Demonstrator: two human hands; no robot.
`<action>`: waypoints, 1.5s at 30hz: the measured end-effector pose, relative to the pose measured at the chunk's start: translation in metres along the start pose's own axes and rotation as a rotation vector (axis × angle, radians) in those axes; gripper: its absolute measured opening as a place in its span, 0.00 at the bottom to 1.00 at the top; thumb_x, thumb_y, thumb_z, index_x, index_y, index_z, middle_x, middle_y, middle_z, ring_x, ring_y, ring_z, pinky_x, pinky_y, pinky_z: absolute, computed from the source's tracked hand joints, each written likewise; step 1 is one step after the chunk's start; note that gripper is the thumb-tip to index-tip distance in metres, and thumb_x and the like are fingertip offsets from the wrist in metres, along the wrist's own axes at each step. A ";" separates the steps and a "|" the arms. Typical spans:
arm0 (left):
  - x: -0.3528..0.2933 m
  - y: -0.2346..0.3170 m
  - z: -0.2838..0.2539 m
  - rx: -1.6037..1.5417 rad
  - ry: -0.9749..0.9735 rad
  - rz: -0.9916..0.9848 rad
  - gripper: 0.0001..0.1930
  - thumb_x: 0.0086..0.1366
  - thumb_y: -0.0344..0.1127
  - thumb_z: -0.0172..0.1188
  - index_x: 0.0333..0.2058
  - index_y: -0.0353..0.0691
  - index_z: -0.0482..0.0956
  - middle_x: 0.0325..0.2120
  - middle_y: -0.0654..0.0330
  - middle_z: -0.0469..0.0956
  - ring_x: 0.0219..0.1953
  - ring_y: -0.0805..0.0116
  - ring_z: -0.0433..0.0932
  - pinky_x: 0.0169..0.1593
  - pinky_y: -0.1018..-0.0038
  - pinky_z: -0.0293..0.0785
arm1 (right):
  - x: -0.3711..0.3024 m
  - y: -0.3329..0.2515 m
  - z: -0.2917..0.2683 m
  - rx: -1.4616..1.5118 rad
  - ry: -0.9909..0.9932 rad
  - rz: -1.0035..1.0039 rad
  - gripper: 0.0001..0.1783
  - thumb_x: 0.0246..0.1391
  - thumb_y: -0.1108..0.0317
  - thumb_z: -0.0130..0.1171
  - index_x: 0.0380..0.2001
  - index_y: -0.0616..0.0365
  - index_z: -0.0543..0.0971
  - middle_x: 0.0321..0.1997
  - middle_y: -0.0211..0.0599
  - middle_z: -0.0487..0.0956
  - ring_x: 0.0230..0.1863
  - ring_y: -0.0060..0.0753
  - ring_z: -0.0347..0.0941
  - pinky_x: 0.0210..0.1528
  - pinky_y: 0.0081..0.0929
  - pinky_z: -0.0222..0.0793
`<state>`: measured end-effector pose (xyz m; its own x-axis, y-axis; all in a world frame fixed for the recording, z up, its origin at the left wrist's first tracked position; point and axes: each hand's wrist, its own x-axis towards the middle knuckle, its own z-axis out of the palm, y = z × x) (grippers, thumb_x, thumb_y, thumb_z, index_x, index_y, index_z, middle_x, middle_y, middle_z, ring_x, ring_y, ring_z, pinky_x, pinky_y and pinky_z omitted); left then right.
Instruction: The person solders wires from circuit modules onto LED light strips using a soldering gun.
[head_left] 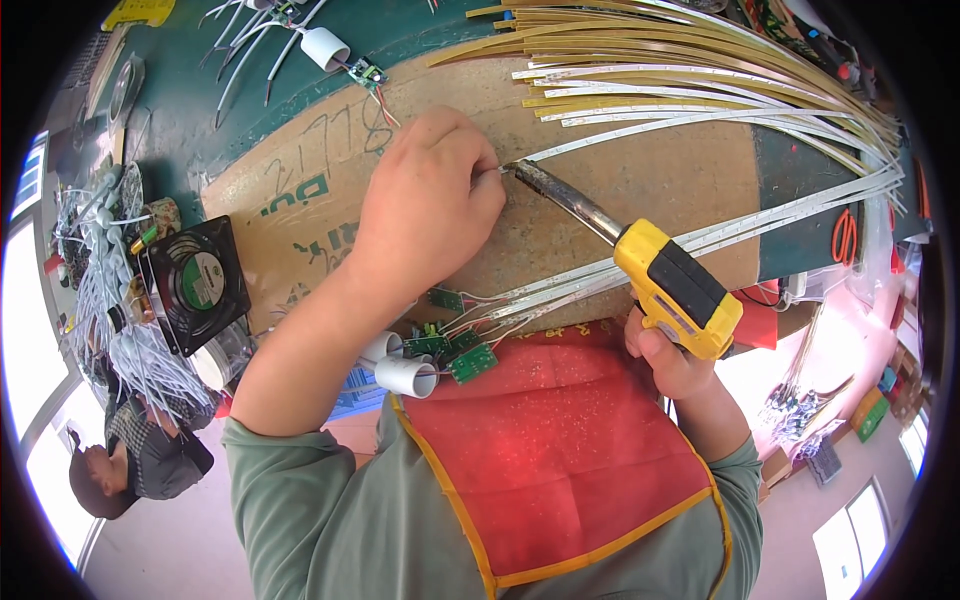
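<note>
My left hand (430, 195) is closed in a pinch over the cardboard, with a thin light wire at its fingertips. Wires (382, 104) from a small green circuit board (367, 72) run in under this hand. My right hand (672, 362) grips the handle of a yellow and black soldering gun (685, 290). Its dark tip (518, 170) meets the end of a white LED strip (630, 130), close to my left fingertips. The joint itself is too small to make out. Several wired boards (474, 363) and a white cylindrical housing (406, 377) lie below my left forearm.
A cardboard sheet (690, 170) covers part of the green table. Many LED strips (600, 45) fan out at the far right, near orange-handled scissors (845, 237). At left stand a black fan (197, 283) and a bundle of grey cables (100, 230). Another person (150, 450) is at lower left.
</note>
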<state>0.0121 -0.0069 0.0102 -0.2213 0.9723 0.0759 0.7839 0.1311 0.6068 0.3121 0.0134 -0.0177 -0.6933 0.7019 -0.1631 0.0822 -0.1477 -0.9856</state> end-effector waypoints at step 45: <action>-0.001 0.000 -0.001 0.022 -0.067 -0.044 0.04 0.56 0.28 0.61 0.29 0.35 0.76 0.38 0.53 0.75 0.42 0.50 0.76 0.45 0.63 0.73 | 0.033 -0.001 -0.015 0.456 0.222 -0.172 0.41 0.55 0.49 0.68 0.62 0.61 0.63 0.25 0.29 0.70 0.23 0.25 0.67 0.27 0.27 0.66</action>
<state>0.0118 -0.0078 0.0106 -0.2167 0.9762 -0.0038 0.7869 0.1770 0.5912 0.3002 0.0473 -0.0227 -0.4972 0.8659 -0.0553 -0.3727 -0.2706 -0.8876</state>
